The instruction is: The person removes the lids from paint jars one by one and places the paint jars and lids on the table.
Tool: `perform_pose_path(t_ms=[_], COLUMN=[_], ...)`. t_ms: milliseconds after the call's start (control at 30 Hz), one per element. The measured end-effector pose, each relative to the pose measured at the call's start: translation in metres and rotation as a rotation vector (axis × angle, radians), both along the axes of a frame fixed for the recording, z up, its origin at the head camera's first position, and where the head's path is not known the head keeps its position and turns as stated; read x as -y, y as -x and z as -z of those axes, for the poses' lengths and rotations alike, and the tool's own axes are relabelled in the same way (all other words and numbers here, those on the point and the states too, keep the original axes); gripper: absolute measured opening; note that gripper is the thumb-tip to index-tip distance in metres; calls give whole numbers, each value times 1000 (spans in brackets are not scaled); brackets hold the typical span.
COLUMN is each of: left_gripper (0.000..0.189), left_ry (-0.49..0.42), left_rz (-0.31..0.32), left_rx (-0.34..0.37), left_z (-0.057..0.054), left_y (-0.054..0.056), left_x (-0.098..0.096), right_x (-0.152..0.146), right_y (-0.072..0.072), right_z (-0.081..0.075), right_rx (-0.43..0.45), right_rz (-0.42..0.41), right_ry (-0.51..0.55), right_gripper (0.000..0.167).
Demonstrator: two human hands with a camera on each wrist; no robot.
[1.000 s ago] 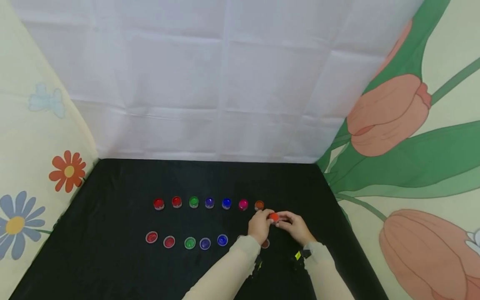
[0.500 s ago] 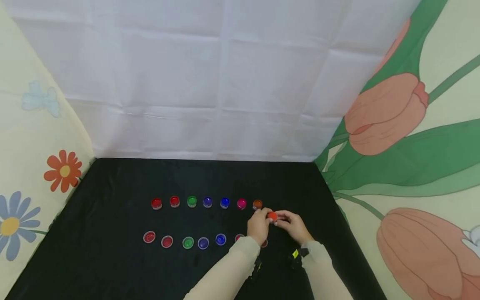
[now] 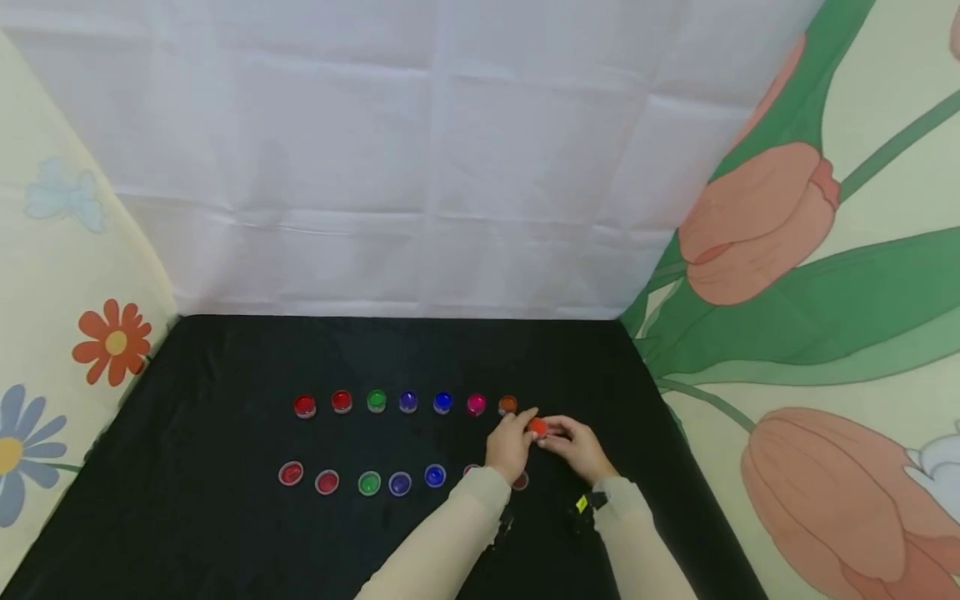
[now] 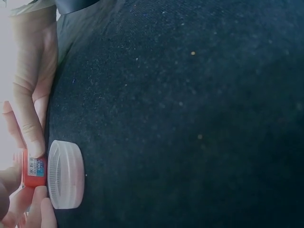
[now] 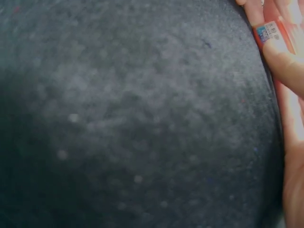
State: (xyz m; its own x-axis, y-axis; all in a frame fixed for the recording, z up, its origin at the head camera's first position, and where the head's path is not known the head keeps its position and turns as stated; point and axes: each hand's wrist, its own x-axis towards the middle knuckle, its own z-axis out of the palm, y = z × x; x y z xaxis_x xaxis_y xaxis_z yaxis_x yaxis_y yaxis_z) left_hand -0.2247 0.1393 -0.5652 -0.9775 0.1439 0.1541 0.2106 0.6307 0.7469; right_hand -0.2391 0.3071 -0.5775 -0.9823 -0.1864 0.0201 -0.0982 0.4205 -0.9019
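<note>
My left hand (image 3: 508,446) and right hand (image 3: 579,446) meet over the right part of the black cloth. Between them they pinch a small orange-red paint jar (image 3: 537,427). Its printed label shows in the left wrist view, where the jar (image 4: 34,175) has a thumb pressed against it and fingers from the other side. The right wrist view shows the same jar (image 5: 273,33) at its right edge, fingers around it. Beside the hands in the left wrist view stands a translucent ribbed lid (image 4: 66,175). Whether the held jar has its lid on cannot be told.
A back row of small paint jars runs from red (image 3: 305,406) past green (image 3: 377,401) to brown (image 3: 507,404). In front lies a row of pale-rimmed round lids with coloured insides, such as a blue one (image 3: 435,476). My left arm partly covers the last ones.
Both hands keep hold of the orange-red jar with little change in grip. The whole head view has shifted slightly, so everything sits a bit further left.
</note>
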Motion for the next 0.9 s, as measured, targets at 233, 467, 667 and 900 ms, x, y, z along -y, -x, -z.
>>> perform_pose_path(t_ms=[233,467,667,900], left_gripper=[26,24,24,26], left_ry=[-32,-39,-11,-1], left_rz=[8,-9,-31,26], left_rx=[24,57,5,0], left_z=[-3,-3,-3,-1], left_y=[0,-1,1,0], left_x=[4,3,3,7], right_x=[7,8,3,0], right_y=[0,-5,3,2], right_z=[-2,-12,2,3], right_rx=[1,-56,-16,-14], right_rz=[23,-4,14,-1], right_ry=[-4,-48,-12,75], right_gripper=[30,28,30,32])
